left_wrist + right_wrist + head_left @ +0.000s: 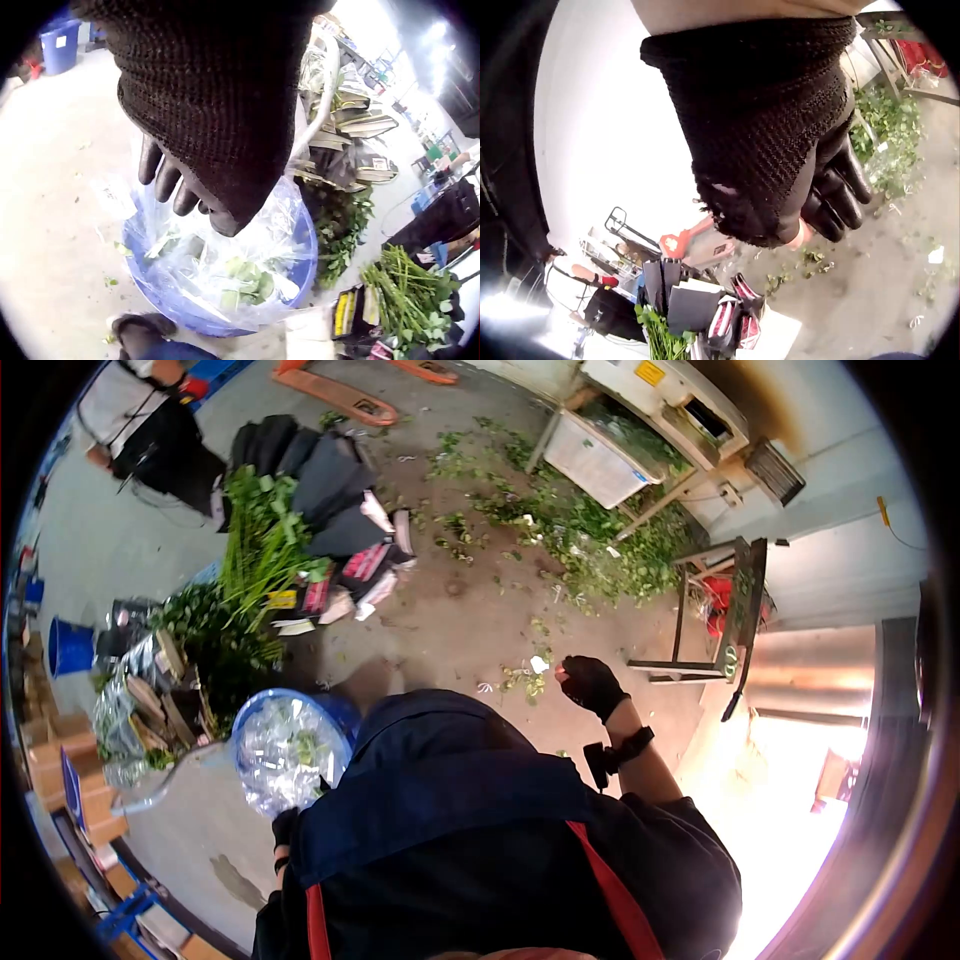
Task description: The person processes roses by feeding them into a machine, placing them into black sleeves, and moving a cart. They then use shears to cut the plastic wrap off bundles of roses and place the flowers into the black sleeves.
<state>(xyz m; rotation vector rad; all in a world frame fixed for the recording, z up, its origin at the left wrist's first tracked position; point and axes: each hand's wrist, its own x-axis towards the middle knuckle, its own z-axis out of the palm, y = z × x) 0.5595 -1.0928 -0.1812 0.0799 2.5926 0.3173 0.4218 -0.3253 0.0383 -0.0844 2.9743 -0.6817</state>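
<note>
Black-gloved and with loosely bent fingers, the left hand (210,112) hangs above a blue bin (304,259) in the left wrist view; nothing shows in its grasp. Crumpled clear plastic (187,281) and some green leaves (244,277) fill that bin. The head view shows only part of this hand (285,827), beside the bin (238,742). Out to the right, the other gloved hand (594,688) is raised over the floor. In the right wrist view this right hand (761,142) has its fingers relaxed and slightly bent, with nothing visible in them.
Green stems (250,555) lie by dark sleeves (335,475) at the left front. Leaf litter (600,550) covers floor near a machine (650,385) and white crate (598,460). A metal stand (685,615) is at right. Another person (150,435) stands far left.
</note>
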